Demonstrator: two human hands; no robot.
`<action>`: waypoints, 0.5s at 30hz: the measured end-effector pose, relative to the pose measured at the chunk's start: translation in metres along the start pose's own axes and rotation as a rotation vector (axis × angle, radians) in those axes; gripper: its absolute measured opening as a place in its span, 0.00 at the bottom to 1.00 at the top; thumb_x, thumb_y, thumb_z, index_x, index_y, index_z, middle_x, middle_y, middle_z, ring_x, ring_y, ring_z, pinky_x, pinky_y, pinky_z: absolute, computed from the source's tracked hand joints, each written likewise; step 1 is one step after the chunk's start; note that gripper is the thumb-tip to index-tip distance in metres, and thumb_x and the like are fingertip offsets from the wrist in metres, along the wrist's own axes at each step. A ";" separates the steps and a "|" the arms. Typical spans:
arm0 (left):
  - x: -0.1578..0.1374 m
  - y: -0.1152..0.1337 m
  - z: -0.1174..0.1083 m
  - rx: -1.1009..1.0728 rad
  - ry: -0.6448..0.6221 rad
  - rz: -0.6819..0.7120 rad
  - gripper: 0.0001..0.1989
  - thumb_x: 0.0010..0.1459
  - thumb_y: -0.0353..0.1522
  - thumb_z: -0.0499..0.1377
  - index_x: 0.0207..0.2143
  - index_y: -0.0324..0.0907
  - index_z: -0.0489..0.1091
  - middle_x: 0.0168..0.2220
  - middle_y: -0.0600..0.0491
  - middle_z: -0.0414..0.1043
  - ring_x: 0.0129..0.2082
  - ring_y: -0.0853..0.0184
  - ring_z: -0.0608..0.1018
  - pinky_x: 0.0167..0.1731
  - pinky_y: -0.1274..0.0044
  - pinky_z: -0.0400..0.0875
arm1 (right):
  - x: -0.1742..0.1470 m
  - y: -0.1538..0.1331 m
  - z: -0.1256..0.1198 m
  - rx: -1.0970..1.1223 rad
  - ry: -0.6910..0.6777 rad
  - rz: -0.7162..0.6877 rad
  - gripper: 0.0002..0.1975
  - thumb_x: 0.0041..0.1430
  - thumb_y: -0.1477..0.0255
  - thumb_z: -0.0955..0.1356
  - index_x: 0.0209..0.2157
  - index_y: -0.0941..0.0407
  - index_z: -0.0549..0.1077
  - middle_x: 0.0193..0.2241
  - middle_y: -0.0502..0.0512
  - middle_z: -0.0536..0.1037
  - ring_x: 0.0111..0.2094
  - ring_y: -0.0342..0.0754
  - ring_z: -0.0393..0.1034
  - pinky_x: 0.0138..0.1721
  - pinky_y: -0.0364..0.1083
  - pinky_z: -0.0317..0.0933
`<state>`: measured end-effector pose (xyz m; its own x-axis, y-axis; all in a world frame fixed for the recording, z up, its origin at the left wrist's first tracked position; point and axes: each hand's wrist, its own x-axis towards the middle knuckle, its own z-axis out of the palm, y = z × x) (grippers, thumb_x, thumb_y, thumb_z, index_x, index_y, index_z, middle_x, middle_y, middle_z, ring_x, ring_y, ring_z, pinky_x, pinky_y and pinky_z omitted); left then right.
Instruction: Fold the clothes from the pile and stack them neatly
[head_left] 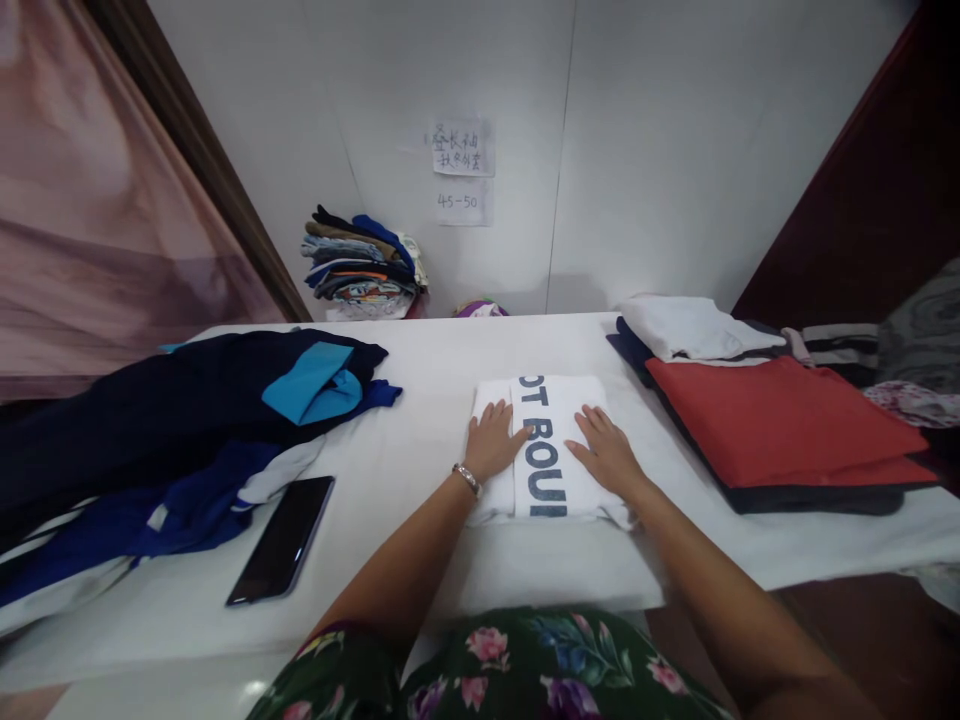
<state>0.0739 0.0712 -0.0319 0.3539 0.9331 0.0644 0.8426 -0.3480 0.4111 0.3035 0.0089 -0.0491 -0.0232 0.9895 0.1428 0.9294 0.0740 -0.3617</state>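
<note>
A white garment with dark printed letters (541, 460) lies folded into a compact rectangle on the white-covered table (420, 420), near its front edge. Flat on the garment's left part rests my left hand (493, 440), fingers stretched out and a bracelet (466, 478) at the wrist. My right hand (604, 450) lies spread on its right part, palm down. Neither hand grips anything. The lettering runs between the two hands. Both palms hide some of the cloth beneath them.
Loose dark blue clothes (150, 420) with a light blue patch heap at the left, beside a phone (282, 540). Folded red cloth (780, 420) and a folded white garment (694, 328) stack at the right. A clothes pile (364, 260) stands behind the table, below paper signs (461, 150).
</note>
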 end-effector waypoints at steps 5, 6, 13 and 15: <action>-0.002 -0.004 -0.004 -0.239 0.095 -0.035 0.29 0.62 0.47 0.50 0.61 0.42 0.60 0.67 0.45 0.51 0.67 0.57 0.51 0.64 0.63 0.42 | -0.002 0.008 -0.007 0.413 0.083 0.051 0.32 0.59 0.53 0.63 0.61 0.54 0.63 0.66 0.56 0.52 0.68 0.54 0.39 0.66 0.57 0.37; -0.003 -0.007 -0.006 -0.329 0.125 -0.071 0.28 0.62 0.45 0.51 0.60 0.41 0.61 0.66 0.45 0.51 0.67 0.58 0.52 0.64 0.65 0.43 | -0.004 0.012 -0.010 0.560 0.118 0.120 0.33 0.58 0.53 0.65 0.61 0.54 0.63 0.66 0.55 0.54 0.67 0.53 0.41 0.66 0.55 0.38; -0.023 -0.033 -0.018 -0.862 0.200 -0.471 0.24 0.56 0.39 0.60 0.53 0.40 0.66 0.59 0.42 0.65 0.60 0.57 0.66 0.58 0.71 0.57 | -0.032 0.030 -0.029 1.248 0.100 0.633 0.44 0.51 0.60 0.72 0.65 0.50 0.52 0.62 0.59 0.62 0.57 0.53 0.65 0.56 0.51 0.62; -0.027 -0.038 -0.019 -1.002 0.202 -0.546 0.24 0.55 0.38 0.62 0.52 0.40 0.66 0.57 0.42 0.67 0.58 0.57 0.67 0.56 0.71 0.59 | -0.034 0.030 -0.030 1.287 0.083 0.658 0.43 0.51 0.60 0.73 0.65 0.52 0.53 0.58 0.60 0.68 0.55 0.54 0.68 0.54 0.51 0.65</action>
<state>0.0249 0.0609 -0.0316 -0.1057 0.9657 -0.2370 0.1323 0.2499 0.9592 0.3434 -0.0268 -0.0370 0.3321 0.8809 -0.3371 -0.2078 -0.2803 -0.9372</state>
